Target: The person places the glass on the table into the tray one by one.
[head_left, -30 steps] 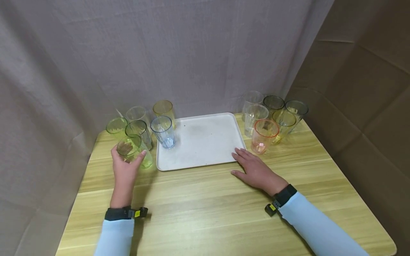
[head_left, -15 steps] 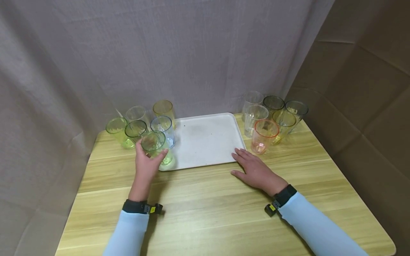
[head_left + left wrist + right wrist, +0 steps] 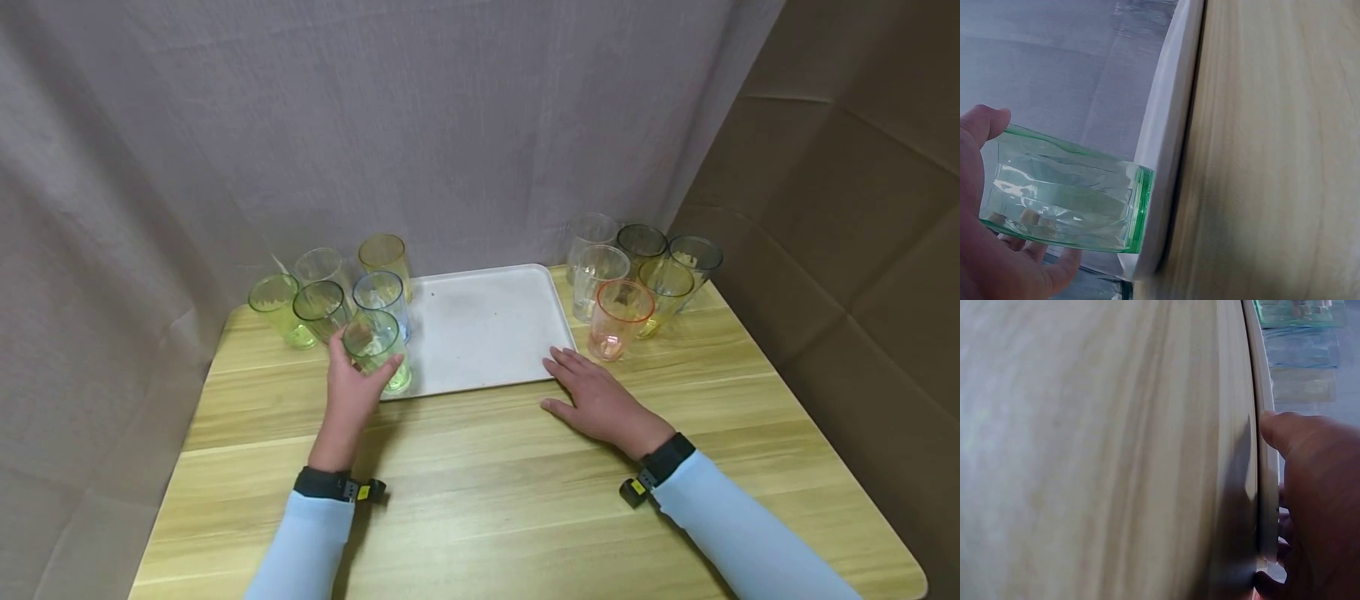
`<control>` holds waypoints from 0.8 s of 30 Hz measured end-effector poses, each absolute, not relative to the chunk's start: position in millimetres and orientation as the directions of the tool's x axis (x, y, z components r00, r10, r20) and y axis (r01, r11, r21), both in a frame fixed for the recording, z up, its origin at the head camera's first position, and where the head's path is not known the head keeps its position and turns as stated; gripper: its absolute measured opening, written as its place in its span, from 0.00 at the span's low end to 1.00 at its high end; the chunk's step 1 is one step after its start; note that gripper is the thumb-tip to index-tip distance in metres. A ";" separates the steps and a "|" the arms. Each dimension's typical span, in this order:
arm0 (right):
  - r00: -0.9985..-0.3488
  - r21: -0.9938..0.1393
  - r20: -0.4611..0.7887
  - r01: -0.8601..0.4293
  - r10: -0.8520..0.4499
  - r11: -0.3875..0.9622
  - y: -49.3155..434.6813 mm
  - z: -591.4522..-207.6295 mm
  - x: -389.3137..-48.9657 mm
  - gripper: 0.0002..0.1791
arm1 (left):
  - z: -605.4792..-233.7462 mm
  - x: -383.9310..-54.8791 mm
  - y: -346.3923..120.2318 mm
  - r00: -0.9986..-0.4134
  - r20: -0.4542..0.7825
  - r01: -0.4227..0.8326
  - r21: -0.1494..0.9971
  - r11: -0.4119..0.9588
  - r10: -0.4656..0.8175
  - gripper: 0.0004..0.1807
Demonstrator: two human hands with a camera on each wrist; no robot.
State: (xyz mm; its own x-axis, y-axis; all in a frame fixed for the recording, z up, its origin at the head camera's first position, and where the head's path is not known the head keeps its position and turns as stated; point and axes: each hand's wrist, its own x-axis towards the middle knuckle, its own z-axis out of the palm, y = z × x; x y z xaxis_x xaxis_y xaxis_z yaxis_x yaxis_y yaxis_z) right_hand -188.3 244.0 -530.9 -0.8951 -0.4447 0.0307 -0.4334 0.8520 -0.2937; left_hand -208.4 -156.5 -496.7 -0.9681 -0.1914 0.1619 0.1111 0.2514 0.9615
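My left hand grips a clear green tumbler, thumb on one side and fingers on the other. The tumbler stands upright over the front left corner of a white tray; its base shows close by the tray's rim in the left wrist view. Just behind it on the tray is a blue-tinted tumbler, with an amber tumbler farther back. My right hand lies with straight fingers at the tray's front right corner, its thumb by the rim.
Left of the tray stand a dark green tumbler, a yellow-green one and a clear one. Several tumblers crowd the right side, the red-rimmed one nearest my right hand. A grey curtain hangs behind the wooden table.
My left hand has carried the green tumbler right, from beside the tray to its front left corner, with only a slight shift in the last half second. My right hand has stayed still.
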 end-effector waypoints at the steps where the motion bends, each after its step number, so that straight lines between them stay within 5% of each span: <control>1: -0.895 -0.294 0.031 -0.434 -0.445 0.852 244.1 -531.2 -188.2 0.43 | -497.9 -208.6 -156.6 -0.969 0.157 0.105 0.960 0.259 -0.191 0.52; 13: -0.895 -0.297 0.037 -0.435 -0.445 0.850 245.1 -531.9 -188.3 0.43 | -505.5 -209.7 -157.5 -0.972 0.156 0.100 0.951 0.292 -0.177 0.52; 19: -0.895 -0.296 0.035 -0.434 -0.444 0.851 245.7 -533.2 -189.5 0.43 | -508.9 -210.1 -166.4 -0.986 0.102 0.052 0.943 0.328 -0.136 0.60; 24: -0.893 -0.296 0.029 -0.437 -0.449 0.850 245.4 -531.9 -189.7 0.43 | -519.8 -214.0 -185.8 -0.994 0.112 0.095 0.864 0.494 -0.006 0.66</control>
